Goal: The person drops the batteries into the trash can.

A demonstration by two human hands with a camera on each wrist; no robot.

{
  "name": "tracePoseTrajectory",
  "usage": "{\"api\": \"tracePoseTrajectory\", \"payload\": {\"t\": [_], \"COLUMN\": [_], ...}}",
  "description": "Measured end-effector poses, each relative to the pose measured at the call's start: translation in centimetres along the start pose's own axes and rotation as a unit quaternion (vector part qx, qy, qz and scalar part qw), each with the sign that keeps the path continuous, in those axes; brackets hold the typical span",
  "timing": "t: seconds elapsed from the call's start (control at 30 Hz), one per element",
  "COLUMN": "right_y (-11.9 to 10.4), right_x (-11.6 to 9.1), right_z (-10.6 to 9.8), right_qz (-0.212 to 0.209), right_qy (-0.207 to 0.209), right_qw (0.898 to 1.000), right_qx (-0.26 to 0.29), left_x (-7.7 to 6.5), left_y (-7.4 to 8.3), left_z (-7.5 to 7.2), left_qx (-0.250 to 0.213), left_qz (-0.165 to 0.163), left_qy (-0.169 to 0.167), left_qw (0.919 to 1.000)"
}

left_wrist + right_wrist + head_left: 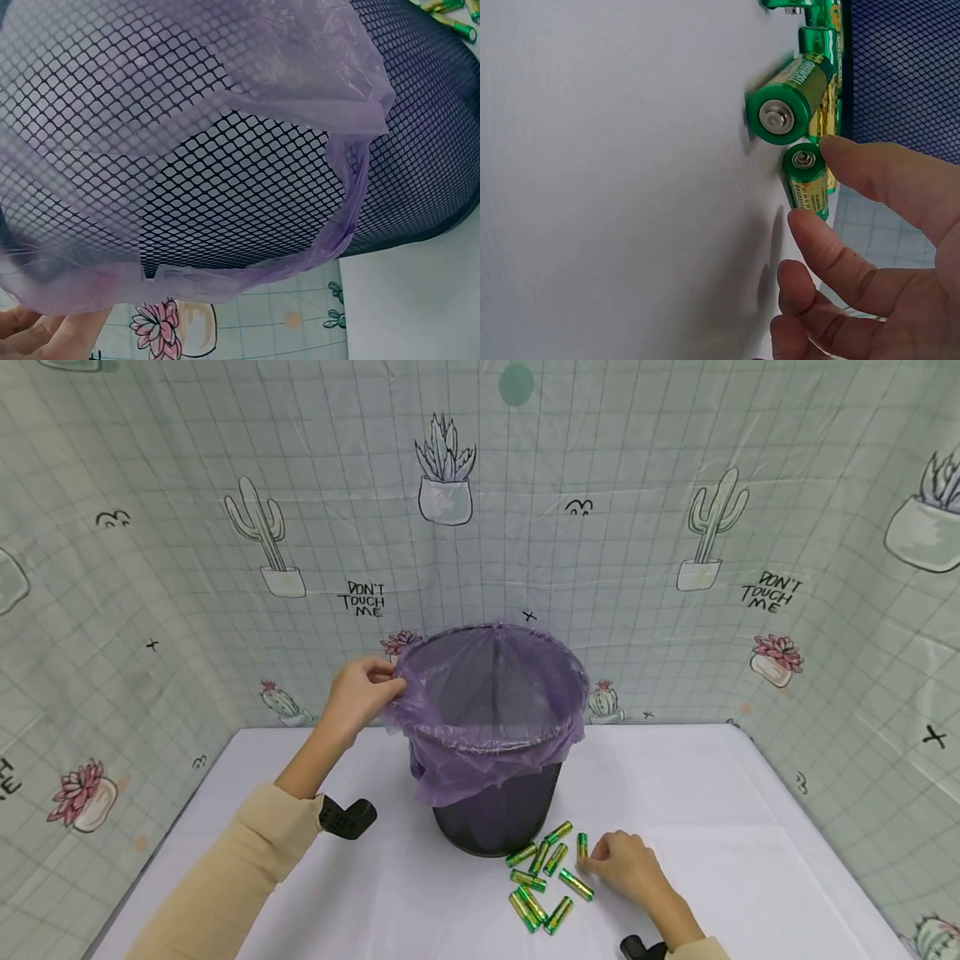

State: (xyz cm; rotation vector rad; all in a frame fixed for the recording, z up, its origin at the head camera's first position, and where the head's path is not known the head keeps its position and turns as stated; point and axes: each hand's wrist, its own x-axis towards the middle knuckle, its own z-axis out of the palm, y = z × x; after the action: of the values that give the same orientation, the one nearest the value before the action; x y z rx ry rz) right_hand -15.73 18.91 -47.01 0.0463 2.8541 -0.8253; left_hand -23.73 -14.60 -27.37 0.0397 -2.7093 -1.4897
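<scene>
While your left hand (367, 695) pinches the purple bag (468, 779) lining the bin (491, 820), your right hand (632, 870) has thumb and forefinger narrow about a battery (582, 842) on the white table (675, 793); you cannot tell whether they grip it. Other batteries (528, 882) clutter the space between that hand and the bin. Your right wrist view shows the battery's metal end (804, 159), unlike your head view; your left wrist view shows bare mesh (247, 195) within the bag's loop.

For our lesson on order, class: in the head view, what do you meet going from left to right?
Left sleeve, left hand, black bin, right hand, right sleeve. The batteries overlap the bin's span, so they are left out.
</scene>
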Motion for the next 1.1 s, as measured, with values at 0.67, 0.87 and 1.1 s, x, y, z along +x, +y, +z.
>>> {"api": "tracePoseTrajectory", "payload": {"t": [0.67,0.87,1.1], "right_y": [0.1,0.2,-0.3], "right_x": [-0.4,-0.8,-1.6], "right_z": [0.4,-1.0,-3.4], "right_qz": [-0.007,-0.018,-0.044], "right_qy": [0.039,0.062,0.086], "right_qw": [0.999,0.997,0.995], "right_qx": [0.008,0.031,0.036], "left_x": [-2.1,-2.2,-2.1], "left_y": [-2.2,-2.6,-3.3], "left_z": [0.6,0.8,1.1], "left_qx": [-0.036,-0.043,-0.057], "left_qz": [0.003,0.011,0.033], "left_qy": [0.0,0.0,-0.011], "left_qw": [0.9993,0.999,0.9978]}}
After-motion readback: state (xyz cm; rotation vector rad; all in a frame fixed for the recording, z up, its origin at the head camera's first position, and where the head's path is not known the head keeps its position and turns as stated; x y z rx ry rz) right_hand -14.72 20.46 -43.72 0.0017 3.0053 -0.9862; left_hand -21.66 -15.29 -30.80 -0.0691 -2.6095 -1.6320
